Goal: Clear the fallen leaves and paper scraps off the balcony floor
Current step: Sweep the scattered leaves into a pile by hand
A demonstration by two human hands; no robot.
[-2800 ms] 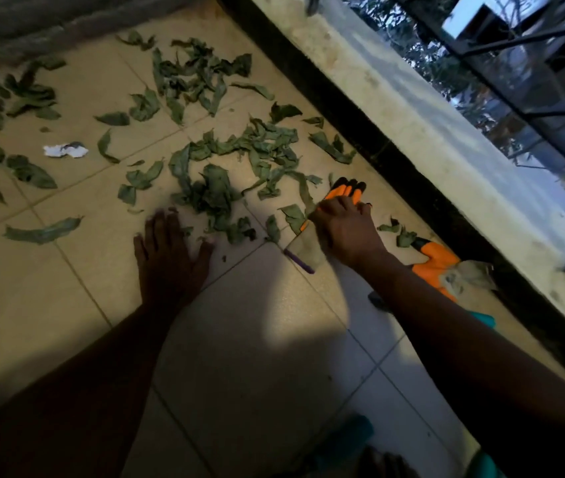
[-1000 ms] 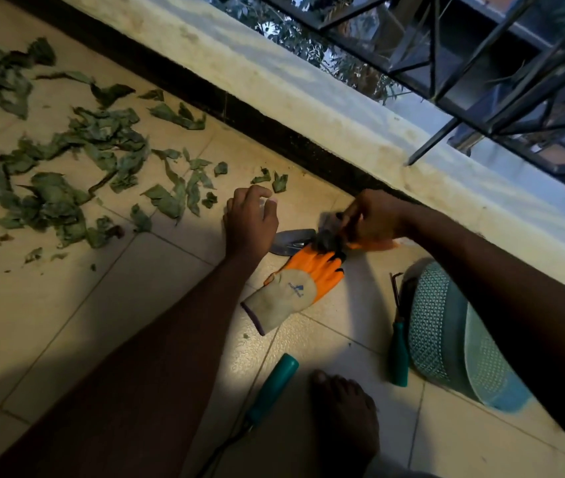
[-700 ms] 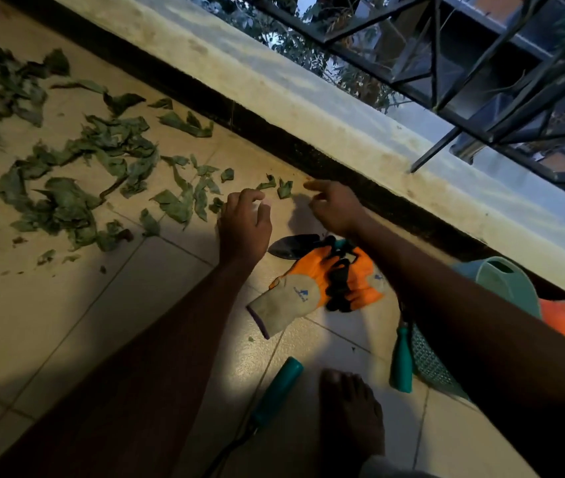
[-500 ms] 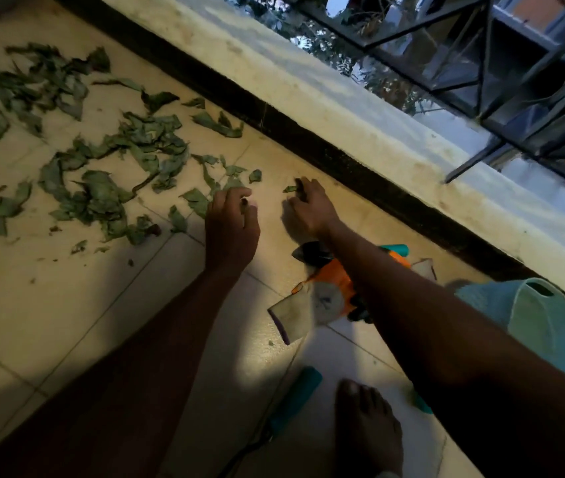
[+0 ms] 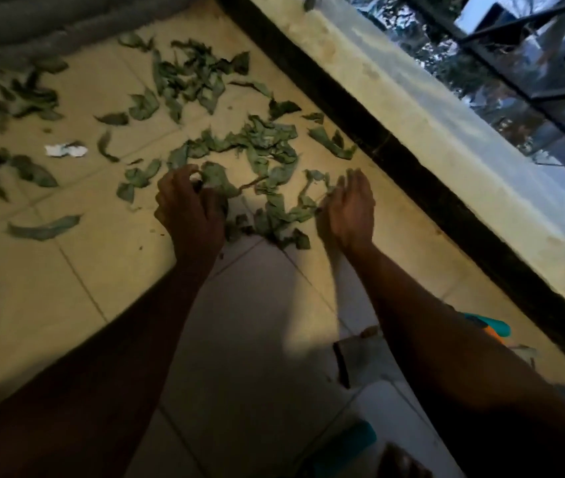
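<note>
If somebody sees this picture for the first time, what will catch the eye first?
Two bare hands meet in the middle: the left hand curls its fingers on the green leaves strewn over the tiled floor, and the right hand is open beside them. One white paper scrap stands out among the leaves at the left.

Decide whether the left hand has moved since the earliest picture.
Yes. The left hand has moved forward, away from the person, into the leaf pile and nearer the paper scrap.
</note>
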